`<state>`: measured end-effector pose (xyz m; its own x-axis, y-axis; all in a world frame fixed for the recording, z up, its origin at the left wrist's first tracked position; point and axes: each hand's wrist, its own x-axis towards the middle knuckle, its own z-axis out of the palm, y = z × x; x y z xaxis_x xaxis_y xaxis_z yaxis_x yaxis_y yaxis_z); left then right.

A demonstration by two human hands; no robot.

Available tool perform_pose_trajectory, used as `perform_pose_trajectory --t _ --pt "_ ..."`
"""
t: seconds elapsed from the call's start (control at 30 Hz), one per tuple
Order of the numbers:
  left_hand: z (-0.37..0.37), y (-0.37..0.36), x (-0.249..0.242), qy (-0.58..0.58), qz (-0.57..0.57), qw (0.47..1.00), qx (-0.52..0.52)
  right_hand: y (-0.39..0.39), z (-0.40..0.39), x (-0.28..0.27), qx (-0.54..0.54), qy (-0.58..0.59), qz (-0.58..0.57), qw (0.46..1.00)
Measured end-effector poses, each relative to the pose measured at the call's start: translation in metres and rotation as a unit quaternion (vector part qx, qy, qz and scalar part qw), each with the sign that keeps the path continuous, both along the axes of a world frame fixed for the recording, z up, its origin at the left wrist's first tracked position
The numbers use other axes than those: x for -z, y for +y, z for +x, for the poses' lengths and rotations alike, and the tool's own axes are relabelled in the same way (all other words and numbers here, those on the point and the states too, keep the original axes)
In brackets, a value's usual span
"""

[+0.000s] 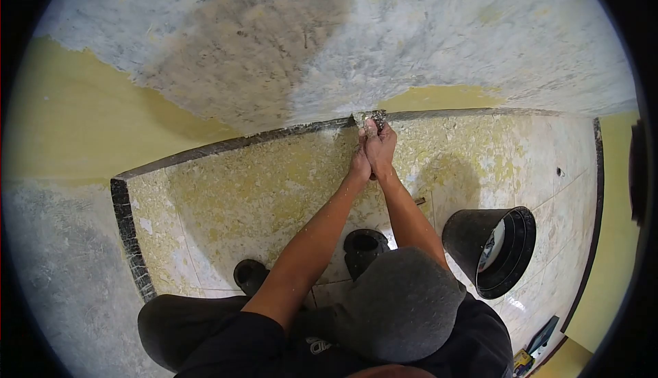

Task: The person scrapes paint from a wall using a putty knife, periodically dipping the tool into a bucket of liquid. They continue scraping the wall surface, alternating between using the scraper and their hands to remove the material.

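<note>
Both hands meet at the foot of the wall, closed together around the handle of a scraper. The scraper's flat blade (pixel 373 115), flecked with debris, lies against the dark baseboard (pixel 295 130). My left hand (pixel 359 161) is wrapped round the handle on the left side. Beside it, my right hand (pixel 381 146) grips the same tool, its thumb pointing toward the blade. Most of the handle is hidden by the fingers. Above the baseboard, yellow paint (pixel 439 97) remains in a patch on the grey scraped wall (pixel 425 35).
Paint flakes cover the tiled floor (pixel 240 200). A black bucket (pixel 473 237) stands right of my knees, with a small brown piece (pixel 419 201) nearer my right forearm. Dark footwear (pixel 363 244) shows below my arms. Tools (pixel 524 361) lie at the lower right by the wall.
</note>
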<state>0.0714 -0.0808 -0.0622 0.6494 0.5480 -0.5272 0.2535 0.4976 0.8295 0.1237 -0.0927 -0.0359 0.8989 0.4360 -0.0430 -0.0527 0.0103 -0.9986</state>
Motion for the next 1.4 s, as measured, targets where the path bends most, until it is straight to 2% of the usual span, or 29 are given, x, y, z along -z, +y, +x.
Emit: perform_pose_trajectory --t 0.07,0.17,0.27,0.4,0.47,0.5,0.57,0.6,0.67,0.8,0.87,0.9,0.97,1.07,1.1,1.17,1.23,1.3,1.37,1.4 --pt "0.000 -0.002 -0.004 -0.070 -0.100 0.992 -0.022 -0.002 -0.001 0.004 0.012 -0.045 -0.034 0.998" --pt "-0.003 0.001 -0.019 -0.040 -0.117 0.992 -0.004 -0.002 0.001 0.010 0.006 -0.059 0.001 0.998" --pt "-0.006 0.002 -0.024 -0.017 -0.090 0.996 -0.008 -0.003 0.002 0.020 -0.005 -0.012 0.002 1.000" --pt "-0.015 0.006 -0.010 -0.043 -0.025 0.998 -0.029 0.000 -0.007 0.008 -0.020 -0.015 0.003 1.000" --pt "-0.022 0.014 -0.006 0.039 -0.135 0.990 -0.015 0.000 -0.012 -0.002 -0.069 0.025 -0.060 0.995" --pt "-0.023 0.013 -0.008 0.040 -0.137 0.990 -0.017 -0.001 -0.014 -0.002 -0.071 0.026 -0.062 0.995" --pt "-0.024 0.011 -0.011 0.049 -0.042 0.996 -0.060 -0.002 -0.016 -0.003 -0.092 0.162 -0.010 0.982" --pt "-0.026 0.011 -0.016 0.047 -0.041 0.996 -0.061 -0.002 -0.019 -0.003 -0.092 0.161 -0.009 0.983" --pt "-0.029 0.010 -0.027 0.080 0.028 0.993 -0.085 0.000 -0.028 -0.002 -0.066 0.155 0.094 0.981" --pt "-0.030 0.010 -0.010 0.080 0.060 0.986 -0.130 0.002 -0.034 0.007 -0.075 0.152 0.078 0.983" --pt "-0.040 0.016 -0.013 0.120 -0.029 0.990 -0.066 0.008 -0.037 0.006 -0.081 0.115 0.061 0.988" --pt "-0.039 0.018 -0.010 0.119 -0.028 0.990 -0.066 0.011 -0.037 0.008 -0.088 0.078 0.042 0.992" --pt "-0.039 0.021 -0.001 0.107 0.033 0.989 -0.092 0.014 -0.038 0.014 -0.084 0.077 0.048 0.992" --pt "-0.044 0.030 -0.020 0.133 -0.018 0.990 -0.033 0.019 -0.039 0.010 -0.072 0.072 0.084 0.991" --pt "-0.044 0.034 -0.006 0.133 -0.020 0.990 -0.034 0.020 -0.040 0.011 -0.078 0.114 0.105 0.985" --pt "-0.038 0.037 0.033 0.154 0.086 0.984 -0.020 0.019 -0.039 0.017 -0.077 0.150 0.120 0.978" --pt "-0.039 0.036 0.022 0.114 0.085 0.989 -0.029 0.023 -0.034 0.027 -0.072 0.015 0.087 0.994" --pt "-0.040 0.034 0.013 0.084 0.089 0.992 -0.040 0.022 -0.033 0.027 -0.076 0.040 0.104 0.991" --pt "-0.043 0.033 0.010 0.129 -0.050 0.990 -0.029 0.020 -0.034 0.026 -0.090 0.044 0.100 0.990" --pt "-0.042 0.034 0.009 0.130 -0.051 0.990 -0.030 0.022 -0.033 0.028 -0.090 0.045 0.099 0.990"
